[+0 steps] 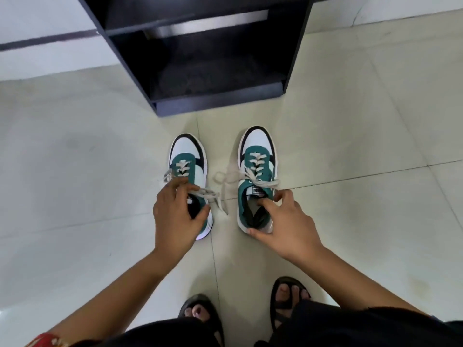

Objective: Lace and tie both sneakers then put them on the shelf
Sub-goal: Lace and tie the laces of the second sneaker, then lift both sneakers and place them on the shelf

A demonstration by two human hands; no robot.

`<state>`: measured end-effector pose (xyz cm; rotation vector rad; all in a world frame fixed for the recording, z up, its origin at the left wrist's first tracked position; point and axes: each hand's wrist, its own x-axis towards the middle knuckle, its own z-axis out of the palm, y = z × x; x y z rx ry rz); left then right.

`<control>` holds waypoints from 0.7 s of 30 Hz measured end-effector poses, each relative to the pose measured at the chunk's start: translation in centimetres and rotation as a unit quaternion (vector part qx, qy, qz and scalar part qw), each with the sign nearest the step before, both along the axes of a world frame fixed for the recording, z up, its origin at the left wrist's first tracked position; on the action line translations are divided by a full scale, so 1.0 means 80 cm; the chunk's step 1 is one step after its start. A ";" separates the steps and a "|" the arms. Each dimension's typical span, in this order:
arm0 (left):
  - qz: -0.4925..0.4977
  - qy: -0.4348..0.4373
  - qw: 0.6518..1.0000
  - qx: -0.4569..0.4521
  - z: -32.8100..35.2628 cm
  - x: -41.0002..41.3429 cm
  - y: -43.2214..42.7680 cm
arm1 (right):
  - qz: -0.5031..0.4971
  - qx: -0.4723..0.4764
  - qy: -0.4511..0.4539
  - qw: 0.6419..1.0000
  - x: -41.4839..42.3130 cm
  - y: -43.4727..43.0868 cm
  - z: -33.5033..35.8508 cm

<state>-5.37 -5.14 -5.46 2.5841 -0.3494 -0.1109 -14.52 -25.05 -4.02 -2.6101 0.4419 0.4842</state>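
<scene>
Our left hand [175, 211] curls closed on the left sneaker's [190, 176] collar; our right hand [283, 221] pinches the right sneaker's [256, 171] heel, both laced, on open tile [87, 171] before the dark shelf [213, 71].

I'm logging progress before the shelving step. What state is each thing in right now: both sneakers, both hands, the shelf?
Left sneaker: upright on the floor, laced, laces look tied in a bow.
Right sneaker: upright on the floor, laced, bow tied, loops trailing left.
Left hand: gripping the left sneaker's collar.
Right hand: gripping the right sneaker's heel, fingers inside the opening.
Shelf: lower compartment empty, no sneaker on it yet.
</scene>
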 end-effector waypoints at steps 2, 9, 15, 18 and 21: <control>0.054 0.097 0.994 0.005 -0.013 -0.022 0.013 | -0.004 -0.006 0.026 1.000 0.000 -0.001 -0.006; 0.057 0.202 0.977 -0.043 -0.011 -0.019 0.024 | 0.012 -0.058 0.016 0.998 0.022 0.008 -0.032; 0.059 0.158 0.982 -0.081 -0.002 -0.017 0.013 | -0.016 -0.019 -0.057 0.998 0.031 0.002 -0.041; 0.077 0.153 0.981 -0.090 0.005 -0.009 0.014 | -0.031 0.013 -0.090 0.995 0.037 -0.006 -0.032; 0.098 0.169 0.976 -0.096 0.033 -0.001 0.010 | -0.056 0.033 -0.128 0.990 0.048 -0.008 0.004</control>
